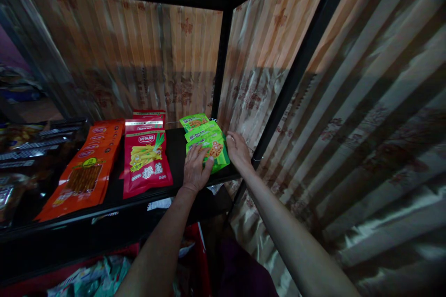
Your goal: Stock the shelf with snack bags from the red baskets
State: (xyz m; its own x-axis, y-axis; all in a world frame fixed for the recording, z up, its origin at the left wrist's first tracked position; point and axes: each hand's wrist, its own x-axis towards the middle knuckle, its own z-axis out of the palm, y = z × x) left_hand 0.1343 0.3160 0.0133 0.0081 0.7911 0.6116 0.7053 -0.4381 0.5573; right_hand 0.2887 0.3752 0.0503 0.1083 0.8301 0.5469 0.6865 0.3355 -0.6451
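Several green snack packets (pixel 195 135) lie overlapping in a row at the right end of the black shelf (pixel 177 158). My left hand (pixel 198 167) rests on the front packet with its fingers and thumb apart, covering part of it. At the packets' right edge is my right hand (pixel 239 151), held on its side, its fingers slightly bent and partly hidden; it appears to grip nothing. To the left of my left hand lie red snack packets (pixel 148 162) with a scallion picture, also overlapping.
Orange snack packets (pixel 87 167) and dark packages (pixel 31 153) fill the shelf's left side. A black post (pixel 223 65) stands at the back corner, another post (pixel 299 60) nearer on the right. Patterned curtains (pixel 376 139) hang behind and beside. Below is a red crate (pixel 202 250) holding packets.
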